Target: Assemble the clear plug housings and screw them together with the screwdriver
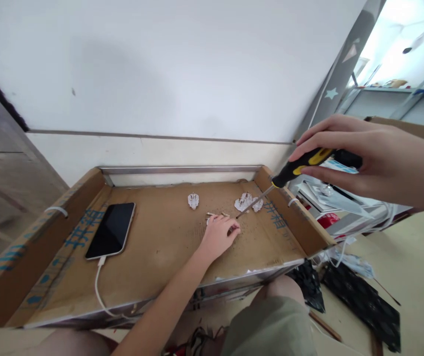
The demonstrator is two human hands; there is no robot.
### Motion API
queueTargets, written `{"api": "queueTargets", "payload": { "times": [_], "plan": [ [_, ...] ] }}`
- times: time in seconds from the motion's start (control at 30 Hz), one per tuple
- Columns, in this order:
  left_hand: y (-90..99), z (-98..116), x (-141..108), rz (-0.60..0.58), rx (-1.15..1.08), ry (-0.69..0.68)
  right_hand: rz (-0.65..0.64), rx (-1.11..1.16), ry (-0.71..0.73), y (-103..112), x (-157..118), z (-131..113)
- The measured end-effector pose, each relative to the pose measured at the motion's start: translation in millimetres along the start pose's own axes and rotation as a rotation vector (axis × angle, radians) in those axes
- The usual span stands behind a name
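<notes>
Along the left of the cardboard tray [293, 222], a phone [111, 230] lies face up, its white cable [96, 287] running over the near edge. Toward the tray's middle sits a clear plug [193, 200], with brass pins [215, 214] just right of it. The left hand [219, 237] rests directly below those pins, fingers together and curled down; whether they pinch anything cannot be told. Further right lie more plug pieces [245, 201], and the tip of a screwdriver [301, 165] hovers just beside them. The right hand [345, 163] is above the tray's right corner, fingers clamped around the yellow-and-black handle. Past that corner are heaped papers [338, 190], and black plastic [360, 306] lies on the floor below.
</notes>
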State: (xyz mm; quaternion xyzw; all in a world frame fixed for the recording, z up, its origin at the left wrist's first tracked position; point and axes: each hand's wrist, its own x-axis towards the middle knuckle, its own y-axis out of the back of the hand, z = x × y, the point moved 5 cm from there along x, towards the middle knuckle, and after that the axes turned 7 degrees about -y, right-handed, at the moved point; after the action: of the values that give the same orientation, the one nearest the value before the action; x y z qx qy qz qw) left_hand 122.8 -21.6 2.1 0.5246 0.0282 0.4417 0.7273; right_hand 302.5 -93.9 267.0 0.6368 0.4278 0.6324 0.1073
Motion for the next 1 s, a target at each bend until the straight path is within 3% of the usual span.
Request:
{"api": "queueTargets", "payload": {
  "times": [0.1, 0.23, 0.33, 0.4, 0.5, 0.67, 0.8, 1.0],
  "plan": [
    [7.8, -2, 1, 0.077, 0.009, 0.047, -0.008, -0.005, -0.001, -11, -6, -7],
    [26.3, -11, 1, 0.271, -0.008, 0.184, -0.073, -0.051, 0.064, -25, -11, -18],
    [44.0, -25, -1, 0.357, -0.036, 0.224, -0.112, -0.055, 0.084, -47, -36, -14],
    [57.1, -39, -3, 0.345, -0.003, 0.205, -0.142, -0.009, -0.017, -71, -66, -2],
    [73.1, -64, -10, 0.249, 0.105, 0.18, -0.177, 0.054, -0.304, -117, -122, 24],
    [72.6, -84, -19, 0.089, 0.177, 0.193, -0.204, 0.075, -0.456, -180, -183, 38],
    [63.4, -77, -19, 0.029, 0.196, 0.173, -0.141, 0.06, -0.575, -199, -196, 41],
    [80.2, -82, -24, 0.213, 0.171, 0.226, -0.103, 0.082, -0.642, -202, -197, 44]
  ]
}}
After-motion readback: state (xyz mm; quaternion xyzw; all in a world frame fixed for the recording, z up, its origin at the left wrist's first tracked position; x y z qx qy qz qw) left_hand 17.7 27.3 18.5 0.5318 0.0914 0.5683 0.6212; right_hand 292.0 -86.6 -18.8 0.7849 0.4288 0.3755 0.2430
